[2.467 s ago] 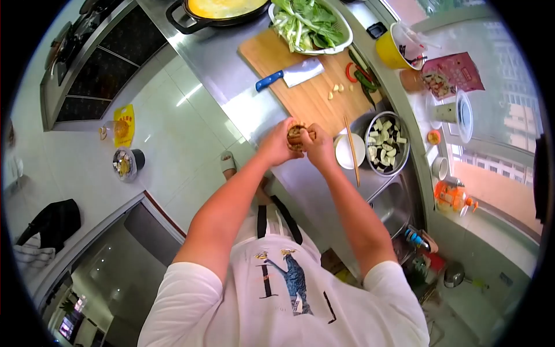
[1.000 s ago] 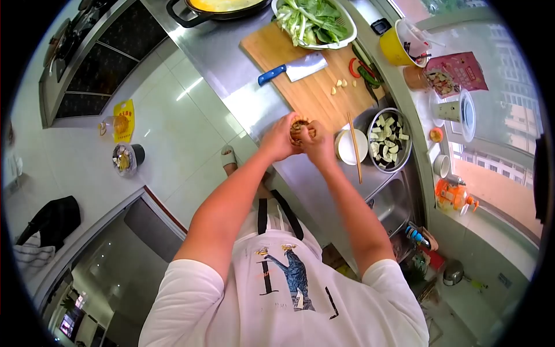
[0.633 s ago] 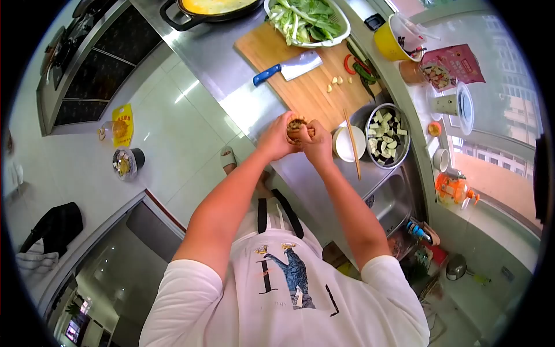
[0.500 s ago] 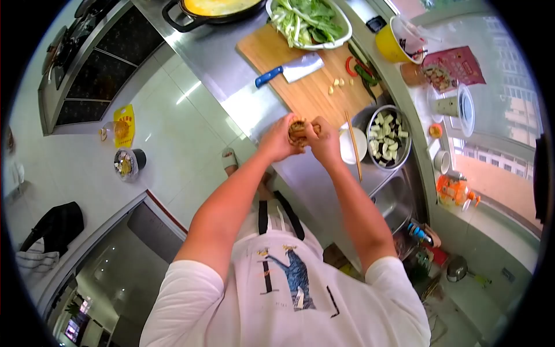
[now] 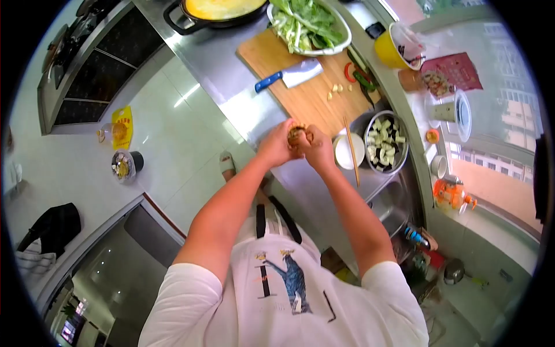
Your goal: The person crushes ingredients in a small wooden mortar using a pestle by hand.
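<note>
Between my hands, at the near edge of the steel counter, is a round brown mortar (image 5: 293, 137), partly covered by fingers. My left hand (image 5: 276, 146) is wrapped round its left side. My right hand (image 5: 318, 149) grips a brown pestle (image 5: 308, 139) whose lower end is in the mortar's opening. The contents are too small to tell. Just beyond lies a wooden cutting board (image 5: 312, 107) with a blue-handled cleaver (image 5: 298, 74), several garlic cloves (image 5: 335, 88) and green and red peppers (image 5: 364, 80).
Right of my hands are a white bowl (image 5: 344, 153) with chopsticks (image 5: 352, 144) across it, a metal bowl of cut eggplant (image 5: 385, 144) and a sink (image 5: 388, 205). Leafy greens (image 5: 306, 26) fill a white basket. A black pan (image 5: 199, 24) stands at the back left.
The view has shifted slightly. My right hand has moved a little at the mortar, its fist now lower and closer to my left hand. Both hands keep their hold.
</note>
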`<state>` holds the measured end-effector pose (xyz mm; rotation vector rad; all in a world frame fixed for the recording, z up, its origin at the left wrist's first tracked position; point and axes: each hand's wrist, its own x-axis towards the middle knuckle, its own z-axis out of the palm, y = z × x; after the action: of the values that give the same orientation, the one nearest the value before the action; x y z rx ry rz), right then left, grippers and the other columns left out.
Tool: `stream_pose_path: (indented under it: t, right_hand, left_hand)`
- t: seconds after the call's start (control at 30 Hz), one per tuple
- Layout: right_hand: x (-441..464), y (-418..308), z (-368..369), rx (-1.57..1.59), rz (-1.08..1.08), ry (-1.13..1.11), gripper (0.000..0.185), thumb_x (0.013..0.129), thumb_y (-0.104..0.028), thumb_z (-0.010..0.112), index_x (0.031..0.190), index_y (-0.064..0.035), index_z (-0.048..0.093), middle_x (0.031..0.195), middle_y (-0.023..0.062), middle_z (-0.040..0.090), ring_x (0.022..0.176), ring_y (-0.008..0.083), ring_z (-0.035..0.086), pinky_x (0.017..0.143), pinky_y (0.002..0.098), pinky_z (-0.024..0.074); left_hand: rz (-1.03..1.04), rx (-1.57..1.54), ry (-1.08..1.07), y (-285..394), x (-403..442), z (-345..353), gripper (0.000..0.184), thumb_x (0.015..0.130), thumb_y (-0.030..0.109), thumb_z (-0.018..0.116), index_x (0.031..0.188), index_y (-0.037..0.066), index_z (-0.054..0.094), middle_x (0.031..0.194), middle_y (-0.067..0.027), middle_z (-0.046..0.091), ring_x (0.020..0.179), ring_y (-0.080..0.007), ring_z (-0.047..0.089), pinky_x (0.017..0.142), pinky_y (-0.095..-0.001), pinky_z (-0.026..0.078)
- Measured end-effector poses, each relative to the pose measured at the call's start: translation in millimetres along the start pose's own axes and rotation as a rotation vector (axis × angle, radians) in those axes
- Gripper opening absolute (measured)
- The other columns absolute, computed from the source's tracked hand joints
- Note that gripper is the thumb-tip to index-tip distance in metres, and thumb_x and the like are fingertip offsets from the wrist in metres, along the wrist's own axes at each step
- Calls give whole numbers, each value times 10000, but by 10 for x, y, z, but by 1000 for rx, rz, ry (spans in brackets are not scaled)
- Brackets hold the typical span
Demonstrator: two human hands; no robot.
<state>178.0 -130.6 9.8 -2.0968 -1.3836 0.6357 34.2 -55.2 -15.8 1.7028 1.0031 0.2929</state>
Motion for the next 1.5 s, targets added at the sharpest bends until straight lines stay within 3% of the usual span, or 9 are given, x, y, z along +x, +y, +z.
stream_pose_path:
  t: [0.1, 0.2, 0.33, 0.4, 0.53, 1.07, 1.2, 1.4, 1.5]
  right_hand:
    - [77, -34, -173, 208, 173, -45, 236, 929, -236, 709, 865, -21, 635, 696, 194, 625, 614, 345, 638, 586, 426, 502]
    - [43, -144, -186, 290, 243, 33, 245, 929, -244, 717, 874, -21, 632, 691, 203, 606, 627, 348, 634, 591, 427, 496]
    - [92, -23, -60, 62, 39, 12, 252, 942, -237, 699, 864, -12, 617, 682, 186, 608, 614, 328, 612, 592, 423, 488]
    - [37, -48, -168, 194, 210, -100, 253, 965, -234, 702, 874, -12, 620, 673, 130, 637, 572, 187, 634, 543, 354, 503]
    - [-80, -59, 51, 80, 13, 65, 239, 924, -228, 700, 858, -14, 616, 713, 191, 626, 644, 355, 619, 603, 419, 490]
    - [29, -107, -134, 260, 264, -81, 241, 928, -243, 699, 896, -10, 645, 726, 180, 654, 633, 309, 651, 600, 409, 508]
    - [133, -39, -74, 84, 76, -76, 243, 946, -254, 684, 919, -15, 647, 717, 166, 638, 624, 278, 619, 614, 407, 506]
    - [173, -274, -491, 229, 252, -156, 247, 966, -258, 675, 898, -23, 640, 716, 158, 651, 649, 238, 651, 613, 387, 507]
    - [102, -160, -231, 32, 98, -161, 256, 932, -275, 684, 874, -31, 630, 741, 199, 658, 675, 354, 660, 631, 442, 518]
  left_hand:
    - [30, -2, -17, -33, -105, 49, 1105, 623, 271, 990, 1511, 69, 364, 1438, -171, 541, 1332, -333, 544, 1115, -410, 456]
    - [11, 44, -31, -15, -125, 37, 1109, 621, 265, 992, 1509, 53, 363, 1434, -174, 543, 1329, -331, 547, 1115, -407, 457]
    - [-19, -16, -29, -55, -107, 78, 1097, 623, 250, 992, 1508, 67, 371, 1438, -149, 545, 1326, -342, 546, 1112, -411, 458]
    - [45, -60, -29, -116, -102, 113, 1092, 626, 257, 991, 1509, 82, 374, 1439, -152, 543, 1328, -341, 547, 1111, -416, 458]
    - [2, 62, -37, -76, -150, 86, 1075, 644, 260, 984, 1510, 81, 372, 1427, -169, 547, 1342, -335, 541, 1115, -420, 454]
    - [-14, 27, -31, -72, -103, 64, 1068, 595, 302, 987, 1476, 112, 414, 1448, -123, 553, 1344, -345, 524, 1102, -433, 466]
    - [-1, -21, -42, -84, -82, 69, 1099, 596, 318, 987, 1493, 105, 389, 1453, -140, 548, 1347, -353, 523, 1109, -435, 462]
    - [12, 53, -41, -84, -94, 57, 1111, 607, 339, 987, 1504, 102, 375, 1487, -147, 523, 1377, -358, 502, 1130, -439, 448]
    - [13, 30, -39, -85, -153, 105, 1109, 609, 335, 987, 1505, 114, 372, 1482, -145, 527, 1379, -356, 502, 1129, -443, 449]
